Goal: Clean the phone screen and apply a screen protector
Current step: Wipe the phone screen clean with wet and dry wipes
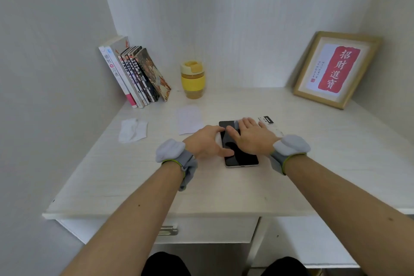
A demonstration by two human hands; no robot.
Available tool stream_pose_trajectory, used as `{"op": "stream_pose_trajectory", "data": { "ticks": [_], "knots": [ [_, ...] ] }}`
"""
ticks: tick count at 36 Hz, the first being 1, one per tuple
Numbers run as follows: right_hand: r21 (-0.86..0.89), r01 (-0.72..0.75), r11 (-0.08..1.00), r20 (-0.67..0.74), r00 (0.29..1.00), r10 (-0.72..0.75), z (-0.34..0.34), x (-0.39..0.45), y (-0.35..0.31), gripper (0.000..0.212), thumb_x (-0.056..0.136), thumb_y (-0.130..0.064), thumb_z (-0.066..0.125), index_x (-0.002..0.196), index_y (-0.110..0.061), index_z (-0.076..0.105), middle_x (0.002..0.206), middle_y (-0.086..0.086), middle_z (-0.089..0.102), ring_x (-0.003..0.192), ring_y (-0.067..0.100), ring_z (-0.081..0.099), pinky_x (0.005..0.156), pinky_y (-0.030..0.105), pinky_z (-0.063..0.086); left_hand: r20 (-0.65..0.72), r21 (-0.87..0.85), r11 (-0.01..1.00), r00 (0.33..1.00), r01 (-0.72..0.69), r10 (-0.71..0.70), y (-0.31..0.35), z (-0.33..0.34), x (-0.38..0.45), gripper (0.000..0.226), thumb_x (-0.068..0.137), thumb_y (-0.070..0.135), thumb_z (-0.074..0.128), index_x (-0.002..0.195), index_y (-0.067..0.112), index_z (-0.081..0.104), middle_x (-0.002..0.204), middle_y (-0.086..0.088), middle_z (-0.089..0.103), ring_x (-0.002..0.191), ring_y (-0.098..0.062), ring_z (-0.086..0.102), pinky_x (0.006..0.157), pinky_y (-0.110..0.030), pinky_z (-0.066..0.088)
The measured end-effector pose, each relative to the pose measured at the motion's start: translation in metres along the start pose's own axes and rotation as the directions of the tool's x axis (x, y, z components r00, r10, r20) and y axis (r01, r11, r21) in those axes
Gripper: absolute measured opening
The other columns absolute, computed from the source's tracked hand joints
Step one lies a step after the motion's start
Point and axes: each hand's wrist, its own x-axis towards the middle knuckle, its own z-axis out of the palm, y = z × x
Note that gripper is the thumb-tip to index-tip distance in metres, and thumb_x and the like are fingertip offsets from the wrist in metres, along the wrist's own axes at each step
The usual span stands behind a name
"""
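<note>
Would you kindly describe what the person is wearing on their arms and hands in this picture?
Both forearms are bare, with no sleeves. The left hand and right hand are bare too. At each wrist sits a bunched pale grey glove with a thin yellow-green trim: the left glove with limp fingers hanging below the wrist, the right glove likewise pulled back off the hand.

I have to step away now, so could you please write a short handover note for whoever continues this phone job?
Left hand: steadies the phone at its left edge, thumb on the near left side; whether it grips is unclear.
Right hand: lies flat, fingers straight, pressing a small grey cloth on the far half of the screen.
Phone lies face up on the desk. A crumpled white wipe and a white sheet lie left of it; a printed card sits beyond the right hand.
Done: wiping is underway.
Left: finish cleaning, apply the protector. I cannot tell which item it is.
</note>
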Motion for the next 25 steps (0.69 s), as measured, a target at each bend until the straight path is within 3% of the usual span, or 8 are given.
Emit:
{"op": "stream_pose_trajectory", "data": {
  "ticks": [7,10,14,17,23,25],
  "knots": [
    [0.02,0.108,0.994,-0.046,0.993,-0.107,0.003,-0.03,0.003,0.091,0.087,-0.068,-0.007,0.149,-0.012,0.029,0.157,0.008,0.024,0.147,0.021,0.013,0.119,0.046,0.011,0.012,0.014,1.0,1.0,0.026,-0.026,-0.004,0.002,0.002,0.085,0.08,0.045,0.072,0.149,0.019,0.03,0.14,-0.007,0.047,0.126,-0.022,0.049,0.096,-0.026,0.038],
    [0.006,0.13,0.991,0.013,0.991,-0.13,0.0,-0.053,0.002,0.069,0.098,-0.055,0.005,0.152,-0.017,0.025,0.158,0.003,0.021,0.148,0.016,0.008,0.12,0.044,0.006,0.02,0.005,0.999,0.999,0.032,-0.032,-0.004,0.001,0.001,0.084,0.081,0.045,0.071,0.15,0.02,0.029,0.143,-0.006,0.045,0.129,-0.022,0.046,0.101,-0.028,0.037],
    [0.025,0.172,0.985,0.056,0.983,-0.173,-0.006,-0.083,0.001,0.07,0.097,-0.058,0.004,0.151,-0.019,0.024,0.161,-0.002,0.014,0.149,0.009,0.003,0.121,0.04,0.004,0.027,-0.072,0.996,0.998,0.059,-0.057,-0.006,-0.002,0.0,0.062,0.093,0.04,0.057,0.148,0.024,0.034,0.149,-0.004,0.04,0.134,-0.021,0.042,0.109,-0.03,0.032],
    [0.035,0.21,0.977,0.076,0.974,-0.212,-0.005,-0.095,0.001,0.066,0.1,-0.058,0.01,0.153,-0.02,0.019,0.163,-0.004,0.007,0.149,0.006,-0.001,0.121,0.039,0.003,0.029,-0.095,0.993,0.997,0.071,-0.069,-0.005,-0.003,0.0,0.046,0.1,0.03,0.044,0.146,0.023,0.038,0.149,-0.005,0.042,0.123,-0.022,0.049,0.105,-0.027,0.035],
    [0.038,0.307,0.951,0.029,0.951,-0.308,0.004,-0.094,-0.011,0.087,0.084,-0.073,-0.007,0.145,-0.021,0.028,0.156,-0.003,0.021,0.147,0.012,0.012,0.119,0.045,0.012,0.018,0.053,0.998,0.999,0.042,-0.043,-0.002,-0.002,0.001,0.052,0.098,0.025,0.049,0.148,0.022,0.033,0.156,-0.003,0.03,0.142,-0.022,0.031,0.113,-0.027,0.024],
    [0.015,0.304,0.953,0.011,0.953,-0.304,0.004,-0.091,-0.018,0.07,0.094,-0.062,0.002,0.141,-0.019,0.032,0.152,-0.004,0.026,0.144,0.014,0.017,0.118,0.045,0.013,0.008,0.055,0.997,0.999,0.045,-0.046,-0.003,-0.003,0.002,0.05,0.099,0.024,0.047,0.148,0.023,0.035,0.156,-0.003,0.032,0.141,-0.022,0.032,0.112,-0.026,0.026]
  ]
}}
